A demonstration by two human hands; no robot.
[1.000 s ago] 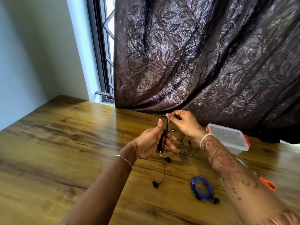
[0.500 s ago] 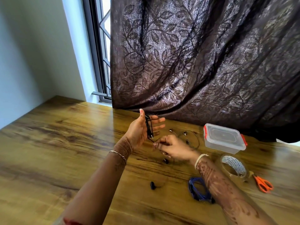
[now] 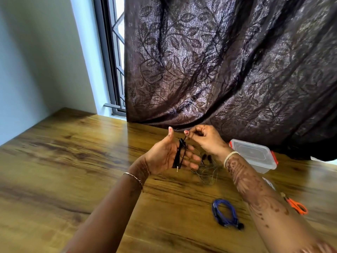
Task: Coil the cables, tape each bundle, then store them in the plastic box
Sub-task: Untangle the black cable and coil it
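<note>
The left hand (image 3: pixel 168 156) is held palm up above the surface (image 3: pixel 76 161), its fingers spread and nearly straight and the thumb pointing up. The black cable (image 3: pixel 179 155) lies across those fingers as a narrow upright bundle of loops, with a metal jack plug showing at its lower end. The right hand (image 3: pixel 207 139) hovers just beyond the left fingertips with its fingers curled, thumb and forefinger pinching the free strand of the black cable at the top of the bundle. Below the right wrist a thin grey cable (image 3: pixel 207 173) lies in a loose tangle on the wood. The coiled blue cable (image 3: pixel 225 213) rests nearer the person. The plastic box (image 3: pixel 253 155), lid on and with red clips, stands by the curtain (image 3: pixel 228 70), and orange scissors (image 3: pixel 297 207) lie at the right edge. Half a second ago the right hand was low, beneath the left hand and near the wood. It has since risen to the top of the bundle, the black earbud that lay on the wood has left it, and the right forearm now covers the tape roll.
</note>
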